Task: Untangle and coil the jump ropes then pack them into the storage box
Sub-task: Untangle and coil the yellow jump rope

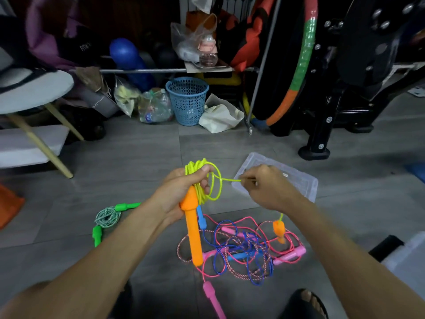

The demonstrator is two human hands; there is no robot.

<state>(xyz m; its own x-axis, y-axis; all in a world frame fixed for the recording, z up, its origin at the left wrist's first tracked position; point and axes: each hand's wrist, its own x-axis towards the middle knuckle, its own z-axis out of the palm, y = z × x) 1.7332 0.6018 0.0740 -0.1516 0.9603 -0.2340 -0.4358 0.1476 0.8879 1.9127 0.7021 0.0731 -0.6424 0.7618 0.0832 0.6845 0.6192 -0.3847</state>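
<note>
- The left hand [181, 192] is curled round a bundle of thin yellow-green plastic rope [202, 180] together with the top of its long orange plastic handle [192, 229], which hangs down and toward the near side.
- The right hand [264, 185] pinches the free run of the same rope between thumb and fingertips, stretched taut to the right of the bundle.
- Past the right hand the rope drops to a second orange handle [278, 230], which hangs blurred above the floor.
- A clear plastic storage box [296, 180] sits on the grey tiled floor [142, 153] just beyond the right hand.
- Near and between the forearms lies a tangled heap of pink, blue and twisted red-and-white ropes [243, 252] with pink and blue handles.
- To the left, well apart from the heap, a coiled green-and-white braided rope with green handles [107, 217] lies on the floor.
- A blue perforated plastic basket [187, 100] stands far off against the clutter.
</note>
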